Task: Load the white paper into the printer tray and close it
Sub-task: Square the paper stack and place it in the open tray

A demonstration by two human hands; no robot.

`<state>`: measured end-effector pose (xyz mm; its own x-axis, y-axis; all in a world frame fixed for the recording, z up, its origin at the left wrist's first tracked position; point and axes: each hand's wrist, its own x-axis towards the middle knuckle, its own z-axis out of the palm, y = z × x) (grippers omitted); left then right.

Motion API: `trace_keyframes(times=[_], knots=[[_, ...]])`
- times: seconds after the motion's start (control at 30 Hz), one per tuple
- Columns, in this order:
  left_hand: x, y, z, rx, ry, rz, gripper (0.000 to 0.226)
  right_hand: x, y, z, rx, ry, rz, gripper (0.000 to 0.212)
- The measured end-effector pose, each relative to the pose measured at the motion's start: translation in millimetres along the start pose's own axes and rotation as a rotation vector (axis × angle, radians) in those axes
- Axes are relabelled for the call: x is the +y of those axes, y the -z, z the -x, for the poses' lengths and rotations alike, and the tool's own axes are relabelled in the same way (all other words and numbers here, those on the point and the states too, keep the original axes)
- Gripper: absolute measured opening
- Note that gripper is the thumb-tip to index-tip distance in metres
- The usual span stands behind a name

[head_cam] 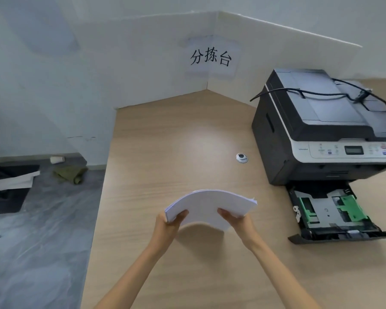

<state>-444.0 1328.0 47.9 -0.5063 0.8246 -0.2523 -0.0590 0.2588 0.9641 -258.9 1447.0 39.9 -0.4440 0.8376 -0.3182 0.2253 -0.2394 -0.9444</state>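
while the tray (334, 216) sits open, both hands (169, 221) (236, 220) grip the paper stack (210, 205) above the table (165, 152).

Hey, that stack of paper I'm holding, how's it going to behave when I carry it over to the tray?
Likely floppy: the paper already bows upward between the left hand and right hand. The sheets probably slide against each other; the far right corner looks fanned and uneven. It may need squaring before it drops flat into the open tray.
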Motion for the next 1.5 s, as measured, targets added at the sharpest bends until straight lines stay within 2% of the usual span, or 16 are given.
trace_keyframes(times=[0.23,0.33,0.37,0.47,0.5,0.57,0.67,0.8,0.9,1.0,1.07,1.2,1.33,1.37,1.43,1.5], knots=[[2.1,1.2,-7.2,0.006,0.072,-0.047,0.021,6.4,0.6,-8.1,-0.036,-0.007,0.013,0.028],[8.9,8.0,-11.4,0.008,0.079,-0.047,0.024,-6.5,7.0,-6.7,-0.125,-0.027,0.025,0.008],[12.6,10.4,-12.5,0.023,0.068,-0.017,0.024,-10.9,10.4,-5.6,-0.184,-0.039,0.054,0.01],[23.9,20.0,-14.3,0.126,0.074,0.173,0.012,-18.2,21.3,-1.9,-0.316,-0.083,0.221,0.045],[26.2,24.1,-15.0,0.147,0.066,0.237,0.008,-21.1,23.9,-0.4,-0.345,-0.085,0.249,0.043],[30.6,32.2,-14.6,0.149,0.038,0.309,0.021,-26.8,29.7,1.8,-0.374,-0.098,0.246,0.033],[34.4,39.0,-7.4,0.124,0.039,0.375,0.041,-35.8,37.6,5.9,-0.337,-0.104,0.096,0.031],[37.6,35.2,3.4,0.107,0.071,0.521,0.042,-34.9,31.4,13.3,-0.214,-0.066,-0.242,0.057],[35.9,27.9,11.2,0.072,0.105,0.598,0.049,-36.2,8.8,19.7,-0.187,-0.052,-0.336,0.058],[38.3,22.6,22.1,-0.004,0.103,0.513,0.038,-37.7,-8.1,20.4,-0.032,-0.016,-0.412,0.025],[44.0,37.6,21.1,0.001,0.088,0.481,0.031,-39.7,-6.8,20.9,0.043,-0.002,-0.389,0.016],[65.4,102.4,8.1,-0.214,0.055,0.416,0.039,-40.9,14.7,22.5,0.015,0.029,-0.355,0.039],[79.4,131.7,-7.4,-0.447,0.187,0.093,0.046,-46.0,28.1,20.9,-0.03,0.071,-0.257,0.042],[80.9,130.5,-9.8,-0.512,0.213,-0.007,0.047,-49.2,27.4,21.1,-0.033,0.077,-0.239,0.033],[79.6,121.3,-13.6,-0.54,0.242,-0.164,0.046,-52.3,25.4,19.8,-0.045,0.082,-0.212,0.006],[73.3,104.9,-15.3,-0.442,0.188,-0.251,0.027,-49.4,23.9,14.9,-0.043,0.085,-0.166,0.024]])
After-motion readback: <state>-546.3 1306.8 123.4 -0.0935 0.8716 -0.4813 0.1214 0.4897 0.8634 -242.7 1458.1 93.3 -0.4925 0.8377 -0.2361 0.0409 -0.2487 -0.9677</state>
